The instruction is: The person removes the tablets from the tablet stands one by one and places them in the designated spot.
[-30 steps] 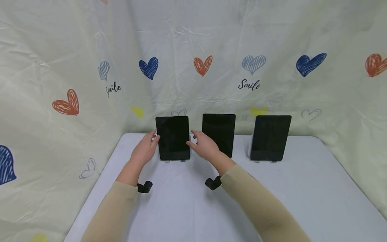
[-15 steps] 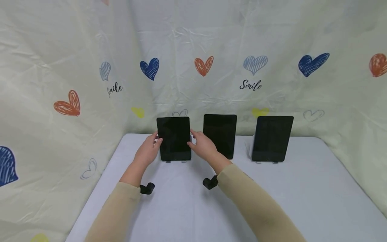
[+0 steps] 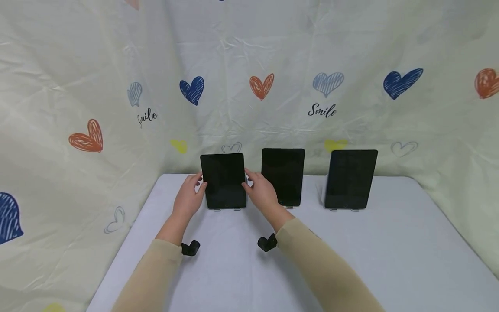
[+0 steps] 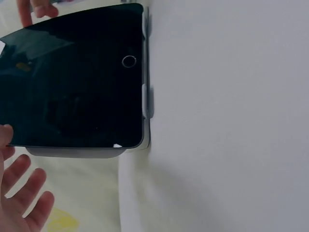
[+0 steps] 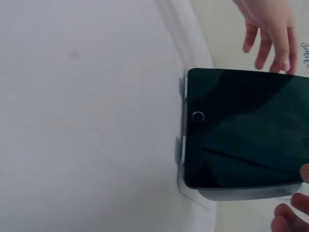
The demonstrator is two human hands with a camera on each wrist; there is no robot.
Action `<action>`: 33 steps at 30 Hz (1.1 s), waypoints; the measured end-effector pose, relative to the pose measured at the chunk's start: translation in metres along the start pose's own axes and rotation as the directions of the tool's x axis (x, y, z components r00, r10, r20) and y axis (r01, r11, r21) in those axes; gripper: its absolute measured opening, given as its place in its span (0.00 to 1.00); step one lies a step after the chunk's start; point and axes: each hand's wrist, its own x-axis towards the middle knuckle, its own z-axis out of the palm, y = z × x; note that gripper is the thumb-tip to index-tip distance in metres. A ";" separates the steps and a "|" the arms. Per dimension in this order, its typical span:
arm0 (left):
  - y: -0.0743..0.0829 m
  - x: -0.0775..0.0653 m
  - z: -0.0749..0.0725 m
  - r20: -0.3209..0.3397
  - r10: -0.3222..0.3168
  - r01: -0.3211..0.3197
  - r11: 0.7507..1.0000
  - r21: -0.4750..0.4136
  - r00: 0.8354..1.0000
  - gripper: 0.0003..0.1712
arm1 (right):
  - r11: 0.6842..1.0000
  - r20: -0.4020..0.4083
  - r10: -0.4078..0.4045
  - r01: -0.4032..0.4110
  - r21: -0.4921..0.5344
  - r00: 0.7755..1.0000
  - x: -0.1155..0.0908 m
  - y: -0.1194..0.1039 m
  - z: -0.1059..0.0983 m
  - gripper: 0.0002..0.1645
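A black tablet (image 3: 224,181) leans upright on a light stand (image 5: 248,194) at the table's back left. The stand's small lips sit under its bottom edge. My left hand (image 3: 188,198) holds the tablet's left side, thumb at the front edge and fingers beyond it. On the opposite side, my right hand (image 3: 262,190) grips the right edge between thumb and fingers. The left wrist view shows the left thumb (image 4: 5,135) on the screen's border, with the other fingers spread below. The tablet's round button (image 5: 198,116) shows in the right wrist view.
Two more black tablets, a middle one (image 3: 283,171) and a right one (image 3: 351,180), stand in the same row. The right forearm passes in front of the middle one's lower corner. A white cloth covers the table (image 3: 397,251); a heart-printed curtain (image 3: 288,47) hangs behind.
Both hands have closed in on the left tablet's sides, and the left thumb has come onto its edge. The tablet's top has dipped slightly toward me. The other tablets stay put.
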 end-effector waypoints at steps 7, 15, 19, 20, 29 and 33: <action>-0.001 -0.005 0.004 -0.137 0.007 -0.012 0.999 -0.033 0.991 0.23 | 0.997 -0.125 -0.016 0.024 0.071 0.992 -0.006 0.004 0.011 0.31; -0.005 -0.007 0.008 -0.227 -0.053 0.017 0.987 -0.160 0.972 0.20 | 0.991 -0.207 -0.024 0.051 0.125 0.978 -0.008 0.004 0.015 0.27; -0.006 -0.007 0.010 -0.257 -0.072 0.016 0.977 -0.214 0.964 0.19 | 0.984 -0.223 -0.005 0.045 0.172 0.975 -0.008 0.003 0.016 0.26; -0.006 -0.007 0.010 -0.263 -0.076 0.014 0.974 -0.228 0.962 0.19 | 0.982 -0.226 0.005 0.038 0.187 0.974 -0.008 0.002 0.017 0.26; -0.002 -0.012 0.011 -0.272 -0.116 0.027 0.951 -0.310 0.955 0.18 | 0.959 -0.241 0.080 -0.009 0.282 0.967 -0.008 0.001 0.019 0.25; 0.001 -0.013 0.010 -0.296 -0.110 0.010 0.948 -0.319 0.949 0.18 | 0.949 -0.244 0.085 -0.003 0.316 0.966 -0.008 -0.001 0.018 0.24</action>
